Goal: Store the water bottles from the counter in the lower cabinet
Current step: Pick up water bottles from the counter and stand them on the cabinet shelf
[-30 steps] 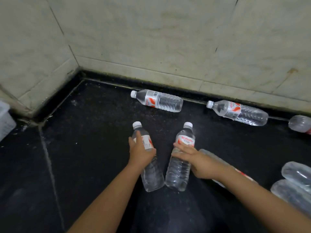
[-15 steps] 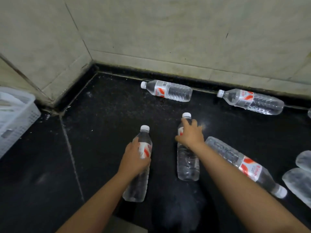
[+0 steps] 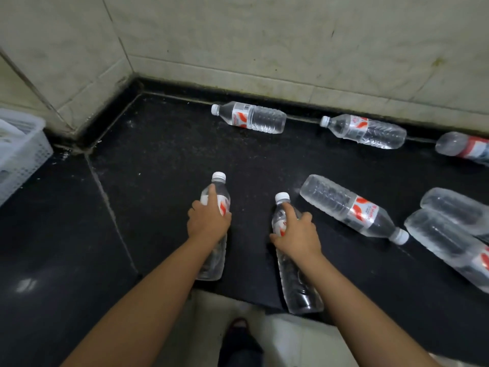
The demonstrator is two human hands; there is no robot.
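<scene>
While both hands grip one bottle each, the left hand (image 3: 207, 221) wraps the left bottle (image 3: 214, 250) and the right hand (image 3: 297, 233) wraps the right bottle (image 3: 296, 282), both near the counter (image 3: 164, 160) front edge; other bottles lie further back twd the wall (image 3: 264, 49).

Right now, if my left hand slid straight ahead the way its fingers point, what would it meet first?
Bare counter first. The left hand, gripping a bottle, points toward the back wall. The bottle along the wall lies slightly right of that line, probably clear, though depth is uncertain.
</scene>
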